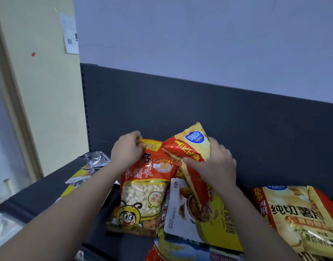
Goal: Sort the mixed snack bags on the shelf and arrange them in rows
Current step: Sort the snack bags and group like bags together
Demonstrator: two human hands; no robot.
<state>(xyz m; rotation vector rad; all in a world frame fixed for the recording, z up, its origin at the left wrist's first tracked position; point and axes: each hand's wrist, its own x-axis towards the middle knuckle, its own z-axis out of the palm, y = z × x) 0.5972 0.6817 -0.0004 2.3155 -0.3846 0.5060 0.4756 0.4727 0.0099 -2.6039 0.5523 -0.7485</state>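
Red bun bag point(143, 183) pinched by left hand point(127, 149), right hand point(213, 162) gripping chip bag point(190, 147), walnut pack point(182, 208) beneath, silver pouch point(95, 159) far left

Both forearms are bare to the frame's edge, no sleeves showing. The left hand point(127, 150) and right hand point(216, 162) wear nothing: ungloved, without rings.

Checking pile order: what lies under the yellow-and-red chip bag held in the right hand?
Under the yellow-and-red chip bag in the right hand lies a white-and-yellow walnut-picture bag. Its upper part is covered, and anything beneath it is hidden.
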